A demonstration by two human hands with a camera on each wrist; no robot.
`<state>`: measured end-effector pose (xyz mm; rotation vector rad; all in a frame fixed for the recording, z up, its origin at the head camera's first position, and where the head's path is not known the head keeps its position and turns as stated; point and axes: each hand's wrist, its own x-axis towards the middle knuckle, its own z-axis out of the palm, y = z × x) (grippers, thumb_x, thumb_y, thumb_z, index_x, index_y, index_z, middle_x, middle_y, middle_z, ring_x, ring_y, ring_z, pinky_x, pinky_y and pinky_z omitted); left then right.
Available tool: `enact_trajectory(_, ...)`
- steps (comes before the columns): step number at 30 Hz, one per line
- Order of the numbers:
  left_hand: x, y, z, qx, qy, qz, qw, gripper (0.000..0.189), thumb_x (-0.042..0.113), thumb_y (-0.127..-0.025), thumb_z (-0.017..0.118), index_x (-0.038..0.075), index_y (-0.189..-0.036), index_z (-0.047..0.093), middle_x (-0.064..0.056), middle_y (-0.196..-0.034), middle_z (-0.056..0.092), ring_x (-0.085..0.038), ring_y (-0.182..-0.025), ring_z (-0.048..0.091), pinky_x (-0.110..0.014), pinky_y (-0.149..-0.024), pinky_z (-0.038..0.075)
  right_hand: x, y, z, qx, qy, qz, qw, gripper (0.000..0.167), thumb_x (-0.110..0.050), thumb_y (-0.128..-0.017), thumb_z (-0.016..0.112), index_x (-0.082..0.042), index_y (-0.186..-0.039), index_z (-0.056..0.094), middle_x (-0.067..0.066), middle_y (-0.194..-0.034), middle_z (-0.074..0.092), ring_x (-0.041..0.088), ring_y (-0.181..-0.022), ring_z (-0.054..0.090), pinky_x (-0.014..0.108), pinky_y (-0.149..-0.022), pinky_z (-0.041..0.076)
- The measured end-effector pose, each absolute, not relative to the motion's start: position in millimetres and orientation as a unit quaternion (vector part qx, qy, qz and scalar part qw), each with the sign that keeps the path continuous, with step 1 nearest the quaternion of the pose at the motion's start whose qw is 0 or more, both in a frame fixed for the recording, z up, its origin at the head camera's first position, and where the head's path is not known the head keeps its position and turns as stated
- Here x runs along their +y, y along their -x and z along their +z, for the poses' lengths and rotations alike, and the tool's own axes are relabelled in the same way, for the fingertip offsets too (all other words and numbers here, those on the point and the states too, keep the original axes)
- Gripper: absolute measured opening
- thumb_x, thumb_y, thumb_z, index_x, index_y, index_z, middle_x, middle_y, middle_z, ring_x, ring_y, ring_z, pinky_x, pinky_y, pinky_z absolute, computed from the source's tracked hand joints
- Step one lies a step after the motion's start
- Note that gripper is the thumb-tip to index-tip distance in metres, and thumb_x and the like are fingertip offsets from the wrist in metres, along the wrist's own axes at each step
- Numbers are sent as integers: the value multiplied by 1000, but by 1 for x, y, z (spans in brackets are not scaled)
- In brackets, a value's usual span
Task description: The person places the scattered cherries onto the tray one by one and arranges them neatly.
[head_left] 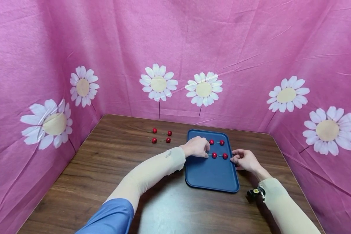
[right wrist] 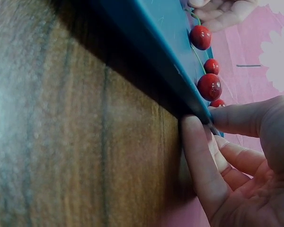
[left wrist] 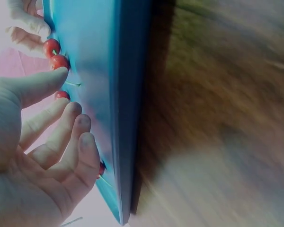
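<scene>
Several red cherries [head_left: 214, 155] with green stems lie on the blue tray [head_left: 212, 178]. My left hand [head_left: 197, 147] is over the tray's left half, beside their stems. In the left wrist view, a gap shows between its thumb [left wrist: 49, 85] and its loosely bent fingers, with nothing held there. Another cherry [left wrist: 101, 169] shows partly behind those fingers. At the tray's right edge, my right hand [head_left: 246, 161] pinches the rim. The right wrist view shows its thumb [right wrist: 241, 118] on the upper side and a finger [right wrist: 196, 146] against the underside.
More cherries [head_left: 154, 140] lie in two short rows on the wooden table [head_left: 111, 156], left of the tray. A pink cloth [head_left: 178, 42] with white flowers hangs behind the table and along both sides. A small black device [head_left: 255, 192] sits at my right wrist.
</scene>
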<state>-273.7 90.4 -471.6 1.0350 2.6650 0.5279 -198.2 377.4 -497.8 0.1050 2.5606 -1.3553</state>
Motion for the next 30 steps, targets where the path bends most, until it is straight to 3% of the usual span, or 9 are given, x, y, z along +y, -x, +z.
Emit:
enact_trajectory(8,72,274,-468,905,-363,193,113,35,33,-101,85,20,-133,82,0,-122,82,-15,-111,74,-34,-100,62,378,198,-498,875,-37,-466,122,47,-2,-107,71,19,-147,55,8,-97,72,11,-85,70,42,-75,71)
enact_trajectory(22,42,274,-458,897,-355,244,100,40,32,-105,80,19,-143,78,-4,-132,83,-19,-123,76,-40,-109,62,378,197,-497,875,-41,-467,122,47,-2,-107,71,19,-146,55,6,-95,72,10,-84,70,40,-74,71)
enact_trajectory(30,17,275,-454,894,-365,242,94,44,31,-105,80,17,-146,76,-5,-128,83,-18,-111,77,-38,-99,65,377,196,-496,879,-34,-460,117,48,-3,-107,72,19,-147,56,11,-99,74,9,-85,71,38,-72,71)
